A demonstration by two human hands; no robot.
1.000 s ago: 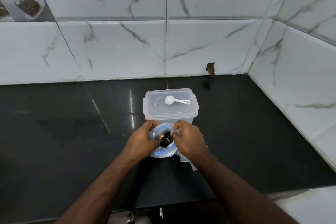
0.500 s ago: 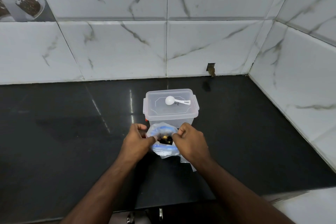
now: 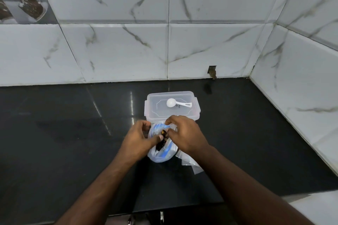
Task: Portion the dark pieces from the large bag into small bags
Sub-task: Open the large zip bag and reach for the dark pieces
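A clear plastic bag with a blue zip strip [image 3: 161, 155] stands on the black counter, just in front of a lidded box. Dark pieces [image 3: 161, 145] show through its open mouth. My left hand [image 3: 136, 138] grips the left side of the bag's rim. My right hand [image 3: 184, 133] pinches the rim on the right and far side. Several flat small clear bags [image 3: 190, 163] lie on the counter under my right wrist, partly hidden by it.
A clear plastic box with a snap lid [image 3: 155, 107] stands behind the bag, a white measuring scoop [image 3: 178, 103] lying on its lid. The black counter [image 3: 73, 133] meets tiled walls behind and at the right. A white ledge [image 3: 314, 204] shows at bottom right.
Both hands have shifted their grip on the bag's rim. The mouth, first pulled wide, is now turned and bunched between my fingers, with the right hand moved up over the far edge.
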